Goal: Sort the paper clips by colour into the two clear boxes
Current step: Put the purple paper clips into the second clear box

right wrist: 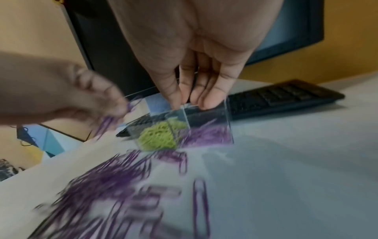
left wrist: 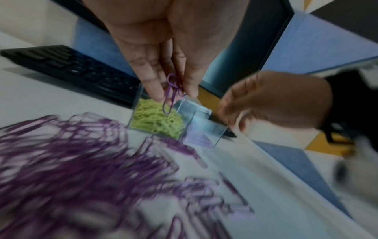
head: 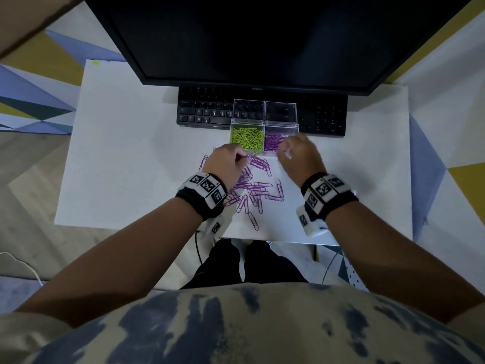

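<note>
Head view, nearest: my patterned shirt, then both forearms with tagged wristbands reaching over the white desk (head: 118, 153).
Left hand (head: 227, 160): over the far edge of the loose purple clips (head: 252, 190), fingers curled in a pinch.
Right hand (head: 299, 153): at the near edge of the purple box (head: 278, 137); its grip is hidden from here.
Boxes: green box (head: 246, 137) looks full and sits touching the purple box, lids raised against the keyboard (head: 204, 111).
Left wrist view: my thumb and finger pinch a few purple clips (left wrist: 170, 95), hanging directly above the green box (left wrist: 157, 119).
Right wrist view: my fingers (right wrist: 208, 95) are straight and pressed together, tips at the rim of the purple box (right wrist: 210, 129); they hold nothing that I can see.
Risk: letting go too early would drop purple clips among the green ones. Linked clips may snag and spill over the rim.
Surface: smooth and white, so clips should slide easily.
Room: dark monitor (head: 262, 35) behind, floor patterned in yellow, blue and grey.
</note>
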Available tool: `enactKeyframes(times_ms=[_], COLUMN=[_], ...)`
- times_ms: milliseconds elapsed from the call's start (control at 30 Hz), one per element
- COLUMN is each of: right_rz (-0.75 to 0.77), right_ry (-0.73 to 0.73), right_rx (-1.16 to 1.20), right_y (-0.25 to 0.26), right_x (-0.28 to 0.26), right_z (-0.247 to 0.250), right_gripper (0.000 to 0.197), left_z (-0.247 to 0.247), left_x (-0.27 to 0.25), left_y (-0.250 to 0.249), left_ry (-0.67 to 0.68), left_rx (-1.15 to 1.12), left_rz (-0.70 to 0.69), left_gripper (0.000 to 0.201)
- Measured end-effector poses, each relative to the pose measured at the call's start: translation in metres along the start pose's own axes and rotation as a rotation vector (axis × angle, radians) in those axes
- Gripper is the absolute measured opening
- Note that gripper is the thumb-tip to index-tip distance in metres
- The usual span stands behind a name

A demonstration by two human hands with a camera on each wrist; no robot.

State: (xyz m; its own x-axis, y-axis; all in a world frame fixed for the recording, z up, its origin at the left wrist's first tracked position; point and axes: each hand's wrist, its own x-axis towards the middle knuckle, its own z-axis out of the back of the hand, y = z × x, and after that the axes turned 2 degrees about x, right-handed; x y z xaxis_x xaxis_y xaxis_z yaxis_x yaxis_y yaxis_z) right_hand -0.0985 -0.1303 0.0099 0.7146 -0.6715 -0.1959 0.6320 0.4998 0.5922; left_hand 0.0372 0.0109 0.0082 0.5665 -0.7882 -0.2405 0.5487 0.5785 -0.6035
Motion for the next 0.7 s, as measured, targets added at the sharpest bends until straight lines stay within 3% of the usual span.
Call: enactKeyframes(times_ms=[67, 133, 233, 467, 633, 700], right_rz=[-0.075, -0.166, -0.251, -0.076, -0.045, -0.022], right_ry=[0.123, 0.275, 0.318, 0.274, 0.301, 0.301], right_rx=[-0.039, -0.161, -0.176, -0.221, -0.128, -0.112], right_y=[-0.006, -0.013, -0.017, -0.012, -0.015, -0.017], right_x=[-0.022, -0.038, -0.054, -0.066, -0.067, -0.067], right_z=[-0.012, -0.027, -0.043, -0.065, -0.066, -0.064], right_gripper=[0.017, 0.042, 0.067, 0.066, 0.057, 0.051], left_z=[0.005, 0.007, 0.003, -0.020, -0.020, -0.023], left_x=[0.011, 0.024, 0.050, 0.078, 0.041, 0.021], left_y=[-0.018, -0.037, -0.062, -0.077, -0.058, -0.040], left_ry=[-0.011, -0.003, 0.012, 0.233, 0.152, 0.242], left_rx=[-0.038, -0.024, 0.004, 0.264, 0.278, 0.256], left_rz=[-0.034, -0.072, -0.159, -0.281, -0.404, -0.385], left_gripper=[0.018, 0.015, 0.015, 0.024, 0.013, 0.011])
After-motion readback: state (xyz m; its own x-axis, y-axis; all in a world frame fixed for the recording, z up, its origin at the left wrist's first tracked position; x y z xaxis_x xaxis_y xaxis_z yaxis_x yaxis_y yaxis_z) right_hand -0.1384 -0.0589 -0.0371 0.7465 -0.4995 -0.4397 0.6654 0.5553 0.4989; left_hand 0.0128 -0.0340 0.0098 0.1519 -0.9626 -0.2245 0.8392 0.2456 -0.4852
